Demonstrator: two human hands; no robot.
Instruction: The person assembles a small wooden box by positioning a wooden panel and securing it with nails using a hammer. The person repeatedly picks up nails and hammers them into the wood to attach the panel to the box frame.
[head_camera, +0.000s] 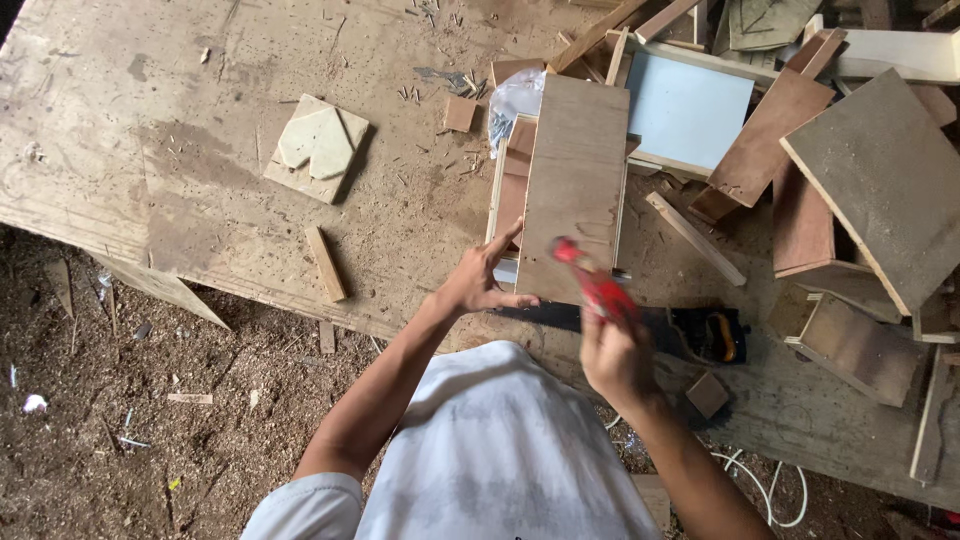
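Item: plywood panel (572, 185), lying lengthwise across an open wooden box frame (503, 175), just above centre of the workbench (200, 150).

Left hand (478, 280): fingers spread, resting against the panel's near-left corner at about 7 o'clock of the panel, steadying it.

Right hand (612, 352): closed around the red handle of a hammer (592, 282), blurred in motion; the tool is reaching toward the panel's near edge at 6 o'clock. The head itself is too smeared to make out.

Step judged in hand: the panel is being fastened onto the frame at its near end. The next stroke is calling for the panel edges to be lying flush with the frame and for the left fingers to be keeping out of the strike line.

Nearby: black power tool (715, 335) at 3 o'clock of the right hand; loose nails (440, 90) at 11 o'clock; pale blue board (688, 108) at 1 o'clock.
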